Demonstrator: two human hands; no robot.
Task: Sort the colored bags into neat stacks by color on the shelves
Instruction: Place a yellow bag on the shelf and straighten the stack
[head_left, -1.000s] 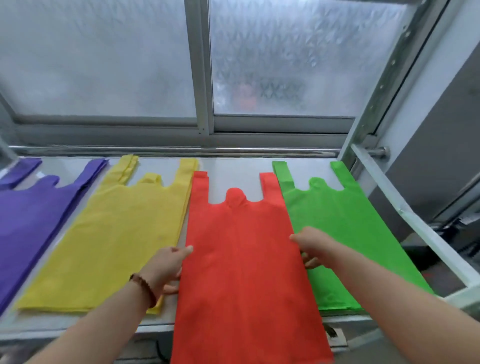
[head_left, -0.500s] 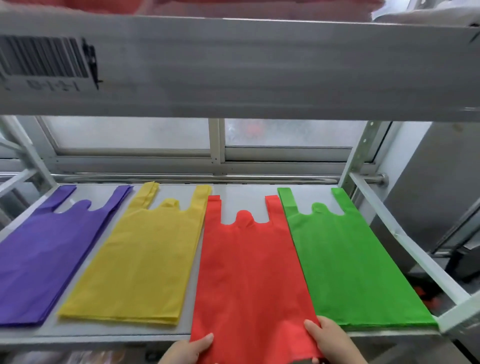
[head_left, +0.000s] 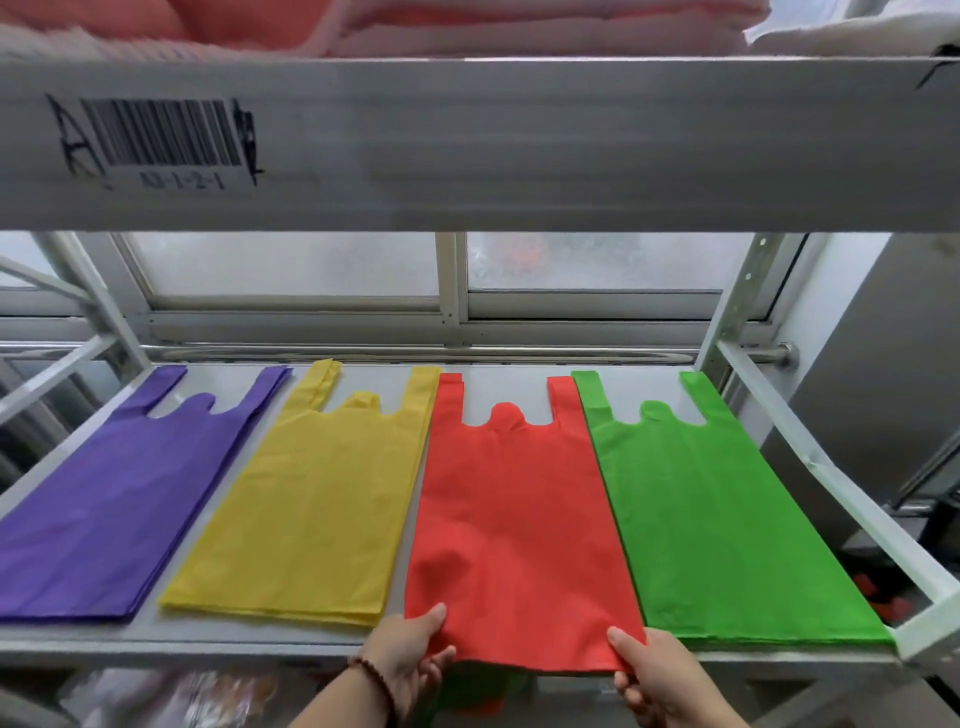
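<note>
Four flat bag stacks lie side by side on the grey shelf (head_left: 467, 387), handles toward the window: purple bags (head_left: 119, 493) at left, yellow bags (head_left: 317, 493), red bags (head_left: 514, 525) and green bags (head_left: 711, 514) at right. The red one overhangs the shelf's front edge a little. My left hand (head_left: 408, 652) pinches its bottom left corner, thumb on top. My right hand (head_left: 657, 675) pinches its bottom right corner the same way.
An upper shelf beam (head_left: 519, 145) with a barcode label (head_left: 161, 137) crosses just overhead, with pink and white fabric (head_left: 395, 26) on it. A frosted window (head_left: 291, 262) is behind. The rack's white side rail (head_left: 826, 467) runs along the right. Bagged items (head_left: 197, 699) lie below.
My view has pulled back and down, so the upper beam now shows. Both hands slid from the red bag's middle sides to its bottom corners and now grip them.
</note>
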